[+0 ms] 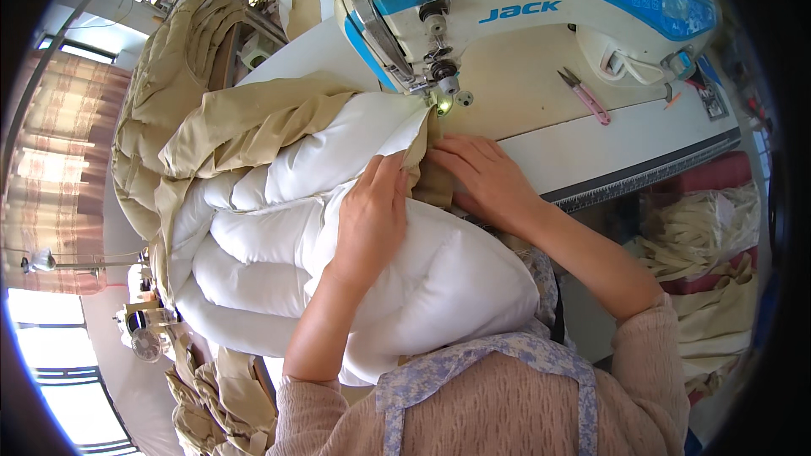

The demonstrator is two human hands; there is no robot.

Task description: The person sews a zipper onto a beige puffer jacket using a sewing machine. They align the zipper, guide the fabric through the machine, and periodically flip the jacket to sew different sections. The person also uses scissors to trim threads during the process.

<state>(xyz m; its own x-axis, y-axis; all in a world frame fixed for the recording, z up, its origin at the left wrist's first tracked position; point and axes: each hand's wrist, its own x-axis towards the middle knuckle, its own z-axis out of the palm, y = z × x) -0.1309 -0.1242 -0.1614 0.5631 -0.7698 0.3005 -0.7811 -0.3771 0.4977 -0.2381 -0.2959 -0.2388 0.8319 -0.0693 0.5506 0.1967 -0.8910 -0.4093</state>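
A puffy padded jacket [253,236], white on its inner side with khaki shell fabric, spreads over my lap and up onto the sewing machine's bed. Its khaki seam edge [416,156] runs up to the needle area of the sewing machine [507,0], where a small light glows. My left hand [372,211] is closed on the white padding beside that edge, fingers pressed together. Across the seam, my right hand [483,176] grips the khaki layer near the presser foot, its fingertips on top and its thumb lower down. The fabric under both hands is partly hidden.
Pink-handled thread snips [585,95] lie on the machine table, right of the needle. A ruler strip [625,176] follows the table's front edge. Bundles of khaki fabric [710,228] sit at the right. More khaki pieces [224,388] hang at lower left, near a small fan [147,344].
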